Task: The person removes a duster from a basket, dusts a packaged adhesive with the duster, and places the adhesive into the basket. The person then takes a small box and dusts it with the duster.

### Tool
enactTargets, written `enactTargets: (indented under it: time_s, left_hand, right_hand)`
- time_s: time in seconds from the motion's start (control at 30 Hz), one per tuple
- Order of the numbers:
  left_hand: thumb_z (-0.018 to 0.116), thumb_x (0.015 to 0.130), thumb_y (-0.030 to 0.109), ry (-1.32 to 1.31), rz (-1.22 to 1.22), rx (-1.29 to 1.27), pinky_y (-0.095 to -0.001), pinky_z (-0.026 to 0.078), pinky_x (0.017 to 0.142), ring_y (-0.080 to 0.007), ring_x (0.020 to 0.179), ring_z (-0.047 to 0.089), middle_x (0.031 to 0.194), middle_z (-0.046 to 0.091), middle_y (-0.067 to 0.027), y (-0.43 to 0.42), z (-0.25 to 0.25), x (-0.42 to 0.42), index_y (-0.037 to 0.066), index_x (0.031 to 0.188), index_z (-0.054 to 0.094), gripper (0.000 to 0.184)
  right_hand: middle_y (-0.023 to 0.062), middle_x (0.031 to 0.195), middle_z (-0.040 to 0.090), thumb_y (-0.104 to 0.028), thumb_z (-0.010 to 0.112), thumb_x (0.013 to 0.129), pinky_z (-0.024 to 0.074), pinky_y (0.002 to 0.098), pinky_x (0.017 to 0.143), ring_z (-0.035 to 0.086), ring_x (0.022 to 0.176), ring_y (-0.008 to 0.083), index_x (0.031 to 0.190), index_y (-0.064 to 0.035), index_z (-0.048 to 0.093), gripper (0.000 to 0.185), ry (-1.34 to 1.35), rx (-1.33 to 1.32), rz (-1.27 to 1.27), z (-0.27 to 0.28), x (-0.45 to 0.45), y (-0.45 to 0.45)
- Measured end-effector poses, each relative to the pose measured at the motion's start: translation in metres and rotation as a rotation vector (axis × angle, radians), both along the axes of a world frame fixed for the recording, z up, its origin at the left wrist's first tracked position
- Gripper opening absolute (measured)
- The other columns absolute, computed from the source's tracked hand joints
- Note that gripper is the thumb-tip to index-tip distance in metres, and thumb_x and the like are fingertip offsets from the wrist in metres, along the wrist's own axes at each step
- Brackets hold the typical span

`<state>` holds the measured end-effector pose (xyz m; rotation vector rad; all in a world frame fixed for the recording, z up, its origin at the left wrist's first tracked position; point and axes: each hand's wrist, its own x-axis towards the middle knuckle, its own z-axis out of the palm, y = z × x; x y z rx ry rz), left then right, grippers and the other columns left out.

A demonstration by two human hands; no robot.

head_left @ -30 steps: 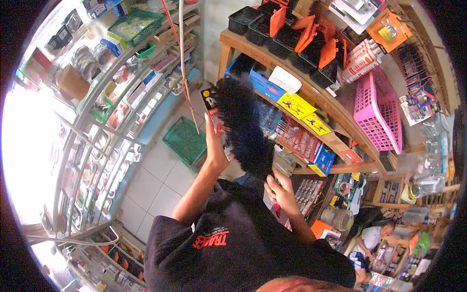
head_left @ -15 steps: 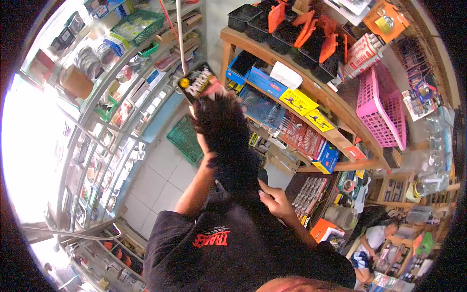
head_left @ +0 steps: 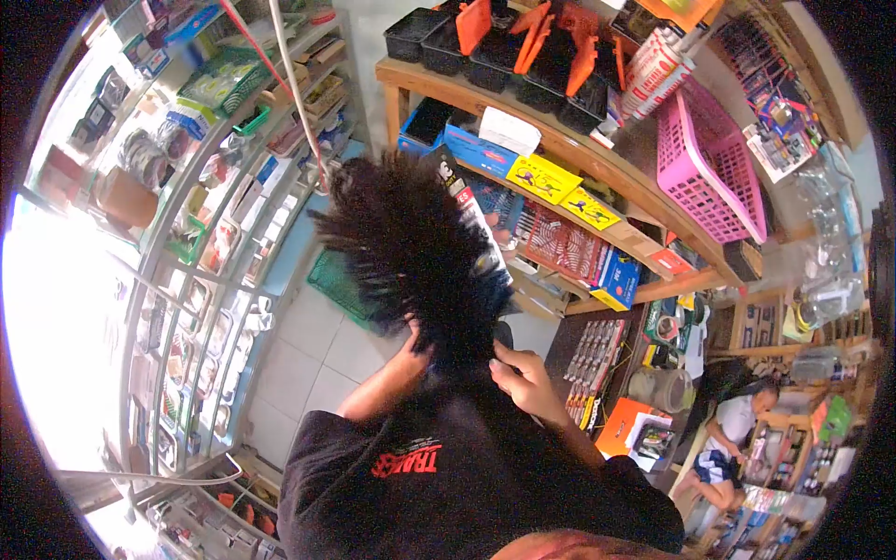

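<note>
A dark, bushy duster point(head_left: 401, 243), its long strands spread out, fills the middle of the view. My right hand point(head_left: 525, 381) is closed around its dark handle, low on its right side. Behind the strands leans a black, white and red card pack point(head_left: 478, 219), mostly covered. My left hand point(head_left: 408, 359) is at the duster's lower left; a few curled fingers show and the rest are hidden. It appears to hold the pack from beneath, though the contact is out of sight.
Glass shelves point(head_left: 201, 280) packed with goods line the left. Ahead, a wooden rack point(head_left: 551, 131) bears black bins with orange lids and a pink basket point(head_left: 700, 168). A green basket point(head_left: 341, 289) sits on the tiled floor point(head_left: 294, 350). A seated person point(head_left: 733, 439) is at lower right.
The pack has swung right and tilted steeply, now largely behind the duster. The duster's strands have fanned out leftward. My left hand has drawn lower, while my right hand stays nearly in place.
</note>
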<state>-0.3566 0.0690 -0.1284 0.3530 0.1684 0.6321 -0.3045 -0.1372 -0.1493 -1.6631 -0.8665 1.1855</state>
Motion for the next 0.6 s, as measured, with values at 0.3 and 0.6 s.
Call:
enactTargets:
  time_s: [0.3, 0.6]
  left_hand:
    - [0.037, 0.091, 0.048, -0.125, 0.061, 0.074, -0.0503, 0.043, 0.093, -0.0342, 0.117, 0.047, 0.129, 0.045, -0.0204, 0.035, 0.012, -0.024, 0.005, 0.137, 0.03, 0.063]
    - [0.038, 0.093, 0.044, 0.043, -0.052, 0.137, -0.0514, 0.046, 0.089, -0.0358, 0.117, 0.046, 0.128, 0.045, -0.0197, -0.004, -0.003, 0.022, 0.008, 0.137, 0.029, 0.058]
  right_hand:
    - [0.01, 0.106, 0.064, -0.011, 0.058, 0.088, 0.0397, 0.027, 0.09, 0.055, 0.102, 0.0139, 0.12, 0.0016, 0.053, 0.035, -0.127, 0.038, 0.012, -0.032, 0.007, -0.032]
    - [0.0039, 0.082, 0.062, -0.014, 0.055, 0.09, 0.0429, 0.0235, 0.071, 0.051, 0.075, 0.0084, 0.121, 0.0018, 0.052, 0.035, -0.065, 0.05, -0.136, 0.022, -0.002, -0.002]
